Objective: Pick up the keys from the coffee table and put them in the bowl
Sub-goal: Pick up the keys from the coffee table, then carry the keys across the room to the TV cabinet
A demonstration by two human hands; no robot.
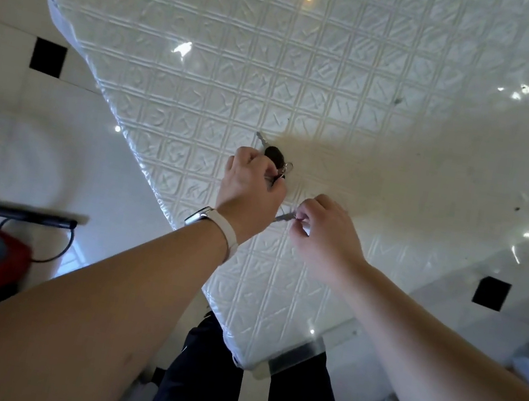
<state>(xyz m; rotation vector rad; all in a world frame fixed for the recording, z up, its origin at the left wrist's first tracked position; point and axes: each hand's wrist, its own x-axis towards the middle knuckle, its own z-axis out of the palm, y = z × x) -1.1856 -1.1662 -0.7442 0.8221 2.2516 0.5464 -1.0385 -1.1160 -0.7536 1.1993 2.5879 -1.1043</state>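
Over the coffee table (pixel 345 74), near its left edge and toward the near corner, the left hand (pixel 251 184) is curled closed around a bunch of keys (pixel 275 157), whose dark fob, silver blade and ring stick out past the fingers. Just beside it, the right hand (pixel 324 230) pinches a single silver key (pixel 283 217) between fingertips (whether it is joined to the bunch cannot be told). A white-strapped watch (pixel 211 223) sits on the left wrist.
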